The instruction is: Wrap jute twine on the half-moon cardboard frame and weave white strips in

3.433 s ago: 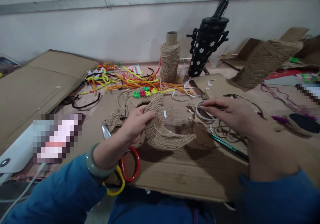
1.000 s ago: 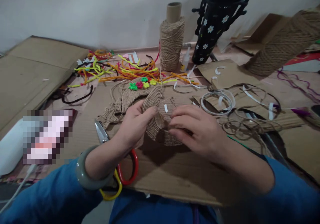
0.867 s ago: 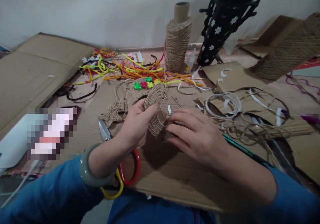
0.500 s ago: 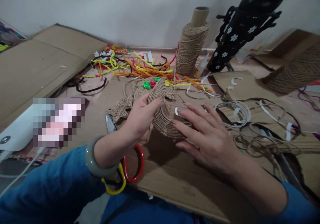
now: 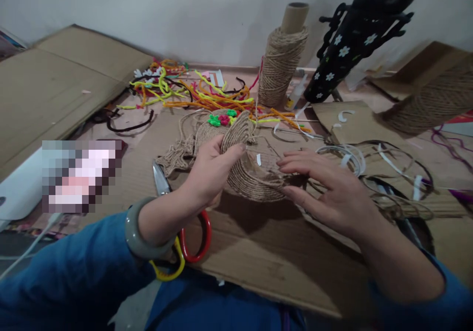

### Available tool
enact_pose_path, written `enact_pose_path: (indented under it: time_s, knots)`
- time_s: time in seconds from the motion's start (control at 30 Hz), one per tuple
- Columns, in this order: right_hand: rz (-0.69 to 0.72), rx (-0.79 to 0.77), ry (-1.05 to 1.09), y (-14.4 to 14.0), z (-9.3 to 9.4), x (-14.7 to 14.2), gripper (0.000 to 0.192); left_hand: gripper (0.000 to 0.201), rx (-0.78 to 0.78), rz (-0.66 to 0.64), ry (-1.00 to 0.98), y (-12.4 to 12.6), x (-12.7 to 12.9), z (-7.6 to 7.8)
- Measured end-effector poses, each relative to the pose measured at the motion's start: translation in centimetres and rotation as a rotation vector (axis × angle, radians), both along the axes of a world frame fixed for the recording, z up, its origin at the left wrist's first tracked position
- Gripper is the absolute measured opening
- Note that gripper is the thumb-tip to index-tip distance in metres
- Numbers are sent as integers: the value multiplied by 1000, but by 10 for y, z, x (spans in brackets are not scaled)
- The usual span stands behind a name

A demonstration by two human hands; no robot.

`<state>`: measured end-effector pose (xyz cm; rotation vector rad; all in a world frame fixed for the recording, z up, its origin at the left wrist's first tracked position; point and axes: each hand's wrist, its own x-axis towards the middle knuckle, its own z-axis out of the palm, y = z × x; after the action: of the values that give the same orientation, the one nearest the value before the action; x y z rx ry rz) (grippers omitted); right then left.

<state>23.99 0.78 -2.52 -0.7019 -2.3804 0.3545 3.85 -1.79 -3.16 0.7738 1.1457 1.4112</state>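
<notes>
Left hand (image 5: pixel 210 173) clamping jute crescent (image 5: pixel 247 173) rim; right hand (image 5: pixel 327 193) fingers spread, pressing twine flat (keep pressure even).

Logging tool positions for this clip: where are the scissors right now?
In the head view the scissors lie on the cardboard sheet at lower centre-left, mostly under the left hand and wrist, blades pointing away beside the jute-wrapped crescent.

A rope moon (image 5: pixel 251 173) sits in the middle of the frame on a cardboard sheet (image 5: pixel 266 257), between the left hand (image 5: pixel 210 173) and the right hand (image 5: pixel 332 193). Scissors (image 5: pixel 173 222) lie lower left of it. A rope spool (image 5: pixel 281 65) stands above it, with a pile of fuzzy wires (image 5: pixel 192 92) to the spool's left.
</notes>
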Motion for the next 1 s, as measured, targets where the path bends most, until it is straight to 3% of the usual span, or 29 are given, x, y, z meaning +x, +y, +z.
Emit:
enact_pose_path:
  time_s: [0.13,0.33,0.6,0.87,1.0]
  knots:
    - [4,-5,-3,1,-3,-1,3,10,-9,-12,-1,-2,1,0]
    - [-23,-24,-25,1,-5,-4,10,11,1,-33,20,-5,2,1]
    - [-32,-181,-25,-1,-2,-10,12,14,3,-24,56,-6,3,0]
    - [16,53,-76,2,-9,-4,12,11,-23,-5,-56,-2,4,3]
    - [59,87,-108,3,-9,-1,7,8,-31,0,-70,-1,2,2]
